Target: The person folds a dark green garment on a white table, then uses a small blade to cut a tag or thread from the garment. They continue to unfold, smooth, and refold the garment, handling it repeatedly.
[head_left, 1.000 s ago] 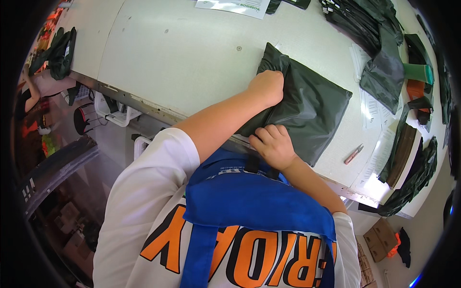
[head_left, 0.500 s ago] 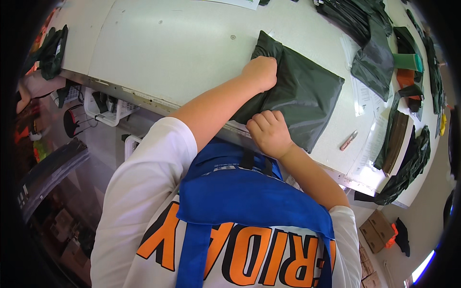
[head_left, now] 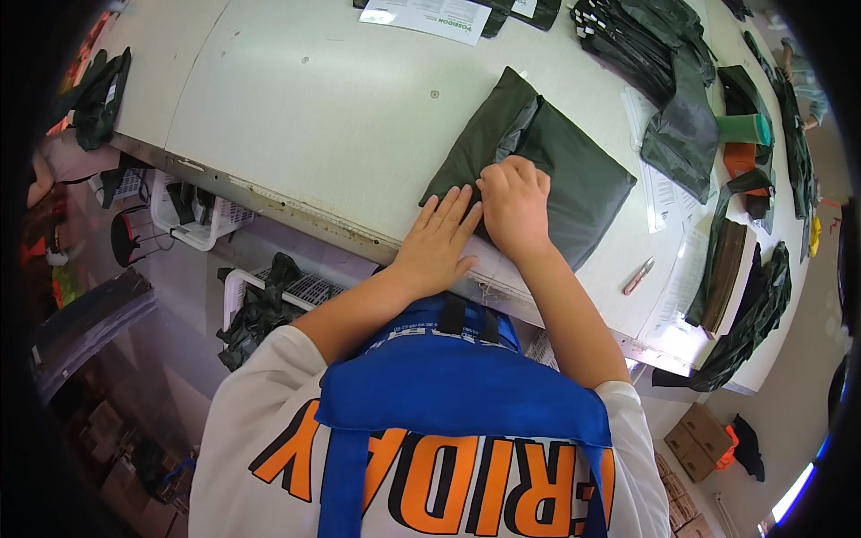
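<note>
A dark green plastic mailing bag (head_left: 574, 184) lies flat near the front edge of the table, a folded flap along its left part. My left hand (head_left: 437, 240) rests with fingers stretched and spread, its fingertips on the bag's lower left part. Right beside it, my right hand (head_left: 516, 208) is closed at the flap's seam, fingers curled on the plastic. What the fingertips pinch there is hidden beneath the hand.
Dark bags (head_left: 668, 72) are piled at the back right, near a green roll (head_left: 744, 130). A small cutter (head_left: 638, 276) lies right of the bag. Printed sheets (head_left: 426, 18) sit at the back. White baskets (head_left: 235, 291) stand below the table's left edge.
My left hand has left the flap's upper part, come down and opened flat. My right hand has moved up onto the seam. The flap now lies flatter.
</note>
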Motion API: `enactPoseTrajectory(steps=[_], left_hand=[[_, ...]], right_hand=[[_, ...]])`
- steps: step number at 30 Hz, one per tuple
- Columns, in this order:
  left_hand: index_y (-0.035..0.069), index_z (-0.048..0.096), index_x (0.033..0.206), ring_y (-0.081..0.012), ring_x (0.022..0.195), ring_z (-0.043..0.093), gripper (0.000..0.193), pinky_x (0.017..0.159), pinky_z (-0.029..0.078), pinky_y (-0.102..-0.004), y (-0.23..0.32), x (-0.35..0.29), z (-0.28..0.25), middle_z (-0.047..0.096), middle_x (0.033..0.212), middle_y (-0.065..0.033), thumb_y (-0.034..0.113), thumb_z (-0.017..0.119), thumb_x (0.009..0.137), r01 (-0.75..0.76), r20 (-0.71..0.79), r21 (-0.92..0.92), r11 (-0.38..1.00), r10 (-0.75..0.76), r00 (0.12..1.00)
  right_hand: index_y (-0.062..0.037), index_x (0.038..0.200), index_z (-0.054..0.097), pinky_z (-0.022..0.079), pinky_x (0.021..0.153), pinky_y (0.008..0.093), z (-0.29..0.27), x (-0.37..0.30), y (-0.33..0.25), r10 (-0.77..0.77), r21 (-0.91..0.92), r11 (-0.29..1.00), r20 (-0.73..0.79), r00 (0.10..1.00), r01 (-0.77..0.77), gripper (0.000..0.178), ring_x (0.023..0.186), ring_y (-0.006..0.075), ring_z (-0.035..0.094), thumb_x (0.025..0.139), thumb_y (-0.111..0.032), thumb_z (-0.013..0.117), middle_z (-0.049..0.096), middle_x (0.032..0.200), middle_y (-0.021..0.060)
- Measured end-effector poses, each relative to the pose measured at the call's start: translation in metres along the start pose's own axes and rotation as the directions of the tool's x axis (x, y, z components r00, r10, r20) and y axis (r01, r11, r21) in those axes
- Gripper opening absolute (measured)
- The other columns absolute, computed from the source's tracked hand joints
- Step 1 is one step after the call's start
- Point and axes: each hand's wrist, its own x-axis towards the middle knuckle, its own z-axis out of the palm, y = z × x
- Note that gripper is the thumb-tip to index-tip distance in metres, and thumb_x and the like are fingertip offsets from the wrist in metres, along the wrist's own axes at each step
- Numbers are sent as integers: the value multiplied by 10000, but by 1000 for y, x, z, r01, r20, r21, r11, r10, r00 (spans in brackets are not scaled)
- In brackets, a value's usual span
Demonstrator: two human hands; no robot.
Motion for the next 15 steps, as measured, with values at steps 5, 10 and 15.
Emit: enactPoseTrajectory(steps=[5,10,15], left_hand=[[59,264,1451,-331,1416,167,807,1142,123,-456,-9,-1,14,187,1522,-194,392,634,815,-12,40,79,997,9,999],[62,270,1447,-336,1410,186,821,1136,149,-459,-10,-1,9,205,1517,-192,371,663,796,-21,48,51,998,18,999],[55,330,1417,-351,1358,269,744,1102,226,-470,-18,-1,-6,259,1483,-201,307,664,802,-26,-3,-48,999,26,1000]], right_hand=[[-96,874,548,357,850,411,5,31,29,72,-193,977,-96,993,-89,88,1015,243,528,820,-144,599,598,924,51],[-91,917,553,369,857,441,9,64,64,236,-239,936,-125,964,-260,89,1025,266,529,881,-171,566,599,968,59],[-99,949,560,379,855,450,3,67,64,413,-77,905,-78,907,-419,122,1005,275,532,898,-210,560,582,995,54]])
